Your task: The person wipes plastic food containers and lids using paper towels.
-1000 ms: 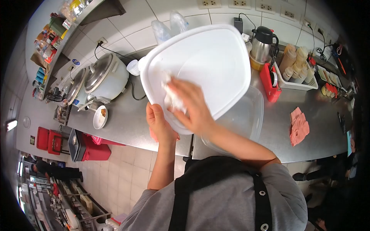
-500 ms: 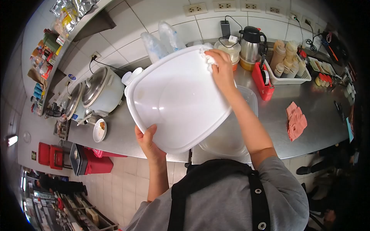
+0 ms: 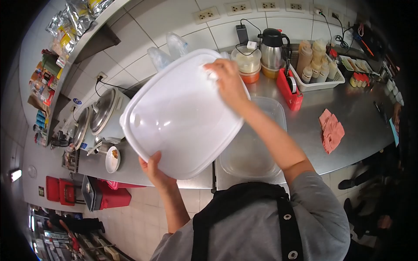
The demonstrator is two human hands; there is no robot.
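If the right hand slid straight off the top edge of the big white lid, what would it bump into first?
Probably the clear plastic bottles by the tiled wall, just past the large white plastic lid; the right hand points up-left, though depth is unclear.

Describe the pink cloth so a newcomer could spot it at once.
Start at the steel counter and go to its right part, past the clear tub. The pink cloth lies crumpled there, alone on bare metal in front of the red holder. It is the only pink, soft thing on the counter.
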